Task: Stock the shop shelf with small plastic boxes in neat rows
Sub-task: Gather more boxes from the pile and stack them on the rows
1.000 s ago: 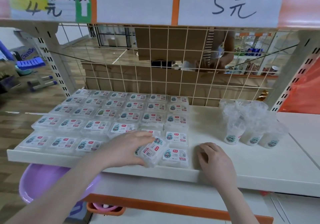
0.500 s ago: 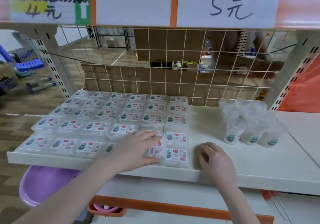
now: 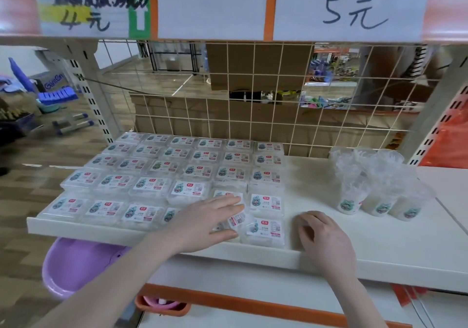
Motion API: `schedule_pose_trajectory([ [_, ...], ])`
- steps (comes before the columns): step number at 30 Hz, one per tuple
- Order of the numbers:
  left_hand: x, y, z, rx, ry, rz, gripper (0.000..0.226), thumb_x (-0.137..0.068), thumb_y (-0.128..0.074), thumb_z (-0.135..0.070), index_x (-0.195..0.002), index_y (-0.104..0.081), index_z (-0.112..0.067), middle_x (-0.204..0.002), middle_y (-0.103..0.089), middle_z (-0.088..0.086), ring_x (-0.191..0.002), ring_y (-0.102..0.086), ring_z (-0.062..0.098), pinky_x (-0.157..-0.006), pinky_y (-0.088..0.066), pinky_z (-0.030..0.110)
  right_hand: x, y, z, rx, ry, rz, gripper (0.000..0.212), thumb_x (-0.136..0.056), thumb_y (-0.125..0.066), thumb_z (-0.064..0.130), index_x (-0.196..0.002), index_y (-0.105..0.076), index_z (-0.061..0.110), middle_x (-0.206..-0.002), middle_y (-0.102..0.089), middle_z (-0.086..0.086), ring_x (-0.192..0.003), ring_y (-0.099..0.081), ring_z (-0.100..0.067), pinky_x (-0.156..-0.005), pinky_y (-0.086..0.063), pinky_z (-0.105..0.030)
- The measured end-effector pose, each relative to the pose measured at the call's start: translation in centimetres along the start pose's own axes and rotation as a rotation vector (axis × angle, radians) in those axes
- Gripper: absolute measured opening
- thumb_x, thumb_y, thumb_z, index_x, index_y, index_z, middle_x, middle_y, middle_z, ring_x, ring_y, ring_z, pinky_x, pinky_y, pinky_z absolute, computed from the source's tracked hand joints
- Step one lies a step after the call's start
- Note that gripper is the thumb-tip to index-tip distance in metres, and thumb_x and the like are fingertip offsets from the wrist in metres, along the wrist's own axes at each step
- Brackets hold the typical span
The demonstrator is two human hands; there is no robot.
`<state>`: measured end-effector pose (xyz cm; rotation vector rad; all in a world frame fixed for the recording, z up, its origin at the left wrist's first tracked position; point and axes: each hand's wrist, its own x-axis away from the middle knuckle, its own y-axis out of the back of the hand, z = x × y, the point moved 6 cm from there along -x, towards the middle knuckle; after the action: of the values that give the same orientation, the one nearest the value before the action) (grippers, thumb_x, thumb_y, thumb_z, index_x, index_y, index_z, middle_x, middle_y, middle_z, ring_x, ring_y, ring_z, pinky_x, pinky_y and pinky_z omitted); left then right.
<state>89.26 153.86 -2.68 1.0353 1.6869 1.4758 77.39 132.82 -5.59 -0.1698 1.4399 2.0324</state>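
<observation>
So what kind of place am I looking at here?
Most likely a small discount shop: handwritten price signs above, a white shelf stocked with labelled plastic boxes in rows, and wrapped cups beside them.

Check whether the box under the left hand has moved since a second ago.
Yes. The box dropped from tilted to nearly flat in the front-row gap, beside the front-right box; left hand rests on it.
</observation>
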Motion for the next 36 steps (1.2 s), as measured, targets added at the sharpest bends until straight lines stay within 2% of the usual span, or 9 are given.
schedule_pose_trajectory([
  [4,-0.2,-0.3,-0.4,0.011,0.084,-0.149,0.061,-0.093,-0.037,-0.057,-0.147,-0.024,-0.033,-0.156,-0.014,-0.017,-0.142,-0.011,0.001,-0.111,-0.009,0.018,0.0,-0.1,-0.2,-0.011,-0.024,0.018,0.019,-0.07,-0.073,0.002,-0.084,-0.072,0.014,-0.091,-0.068,0.001,-0.082,-0.065,-0.024,-0.062,-0.048,-0.026],
  [10,-0.9,-0.4,-1.0,-0.03,0.271,-0.319,0.063,-0.091,-0.034,-0.06,-0.145,-0.033,-0.026,-0.15,-0.029,-0.011,-0.137,-0.023,0.006,-0.109,-0.022,0.023,0.0,0.0,-0.1,-0.022,-0.018,0.007,0.017,-0.07,-0.073,0.003,-0.082,-0.071,0.016,-0.089,-0.068,0.003,-0.079,-0.065,-0.023,-0.06,-0.045,-0.024],
  [17,-2.1,-0.1,-0.8,-0.064,0.454,-0.36,0.062,-0.091,-0.034,-0.058,-0.138,-0.043,-0.018,-0.142,-0.042,-0.002,-0.132,-0.033,0.016,-0.107,-0.026,0.028,0.0,0.0,-0.1,-0.021,0.01,-0.024,0.017,-0.067,-0.074,0.002,-0.079,-0.07,0.014,-0.086,-0.067,0.001,-0.076,-0.065,-0.023,-0.057,-0.048,-0.026],
  [20,-2.3,0.3,-0.8,-0.075,0.529,-0.387,0.062,-0.09,-0.039,-0.058,-0.133,-0.049,-0.015,-0.136,-0.049,0.002,-0.127,-0.04,0.02,-0.103,-0.032,0.031,-0.1,0.1,0.0,-0.02,0.032,-0.043,0.017,-0.065,-0.075,0.001,-0.077,-0.07,0.012,-0.084,-0.067,-0.001,-0.074,-0.065,-0.024,-0.055,-0.049,-0.027],
  [24,-2.8,0.6,-0.6,-0.109,0.594,-0.357,0.063,-0.089,-0.035,-0.061,-0.132,-0.05,-0.016,-0.13,-0.053,0.003,-0.119,-0.044,0.022,-0.095,-0.038,0.032,0.1,0.1,0.1,-0.01,0.045,-0.041,0.016,-0.065,-0.074,0.0,-0.076,-0.07,0.01,-0.082,-0.067,-0.002,-0.072,-0.065,-0.026,-0.054,-0.049,-0.028],
  [32,-3.0,1.0,0.0,-0.135,0.569,-0.317,0.066,-0.087,-0.033,-0.065,-0.13,-0.051,-0.018,-0.131,-0.053,0.002,-0.118,-0.046,0.021,-0.094,-0.038,0.032,1.2,1.5,0.2,0.025,0.012,-0.091,0.015,-0.067,-0.076,-0.001,-0.074,-0.066,0.008,-0.074,-0.064,-0.006,-0.068,-0.061,-0.031,-0.053,-0.049,-0.032],
  [36,-2.5,1.3,-0.1,-0.114,0.501,-0.335,0.062,-0.089,-0.036,-0.062,-0.131,-0.05,-0.02,-0.132,-0.052,0.0,-0.119,-0.044,0.021,-0.094,-0.038,0.033,3.1,3.1,0.0,0.097,-0.099,-0.157,0.014,-0.066,-0.075,-0.006,-0.074,-0.064,0.0,-0.072,-0.062,-0.013,-0.067,-0.059,-0.037,-0.055,-0.051,-0.038],
])
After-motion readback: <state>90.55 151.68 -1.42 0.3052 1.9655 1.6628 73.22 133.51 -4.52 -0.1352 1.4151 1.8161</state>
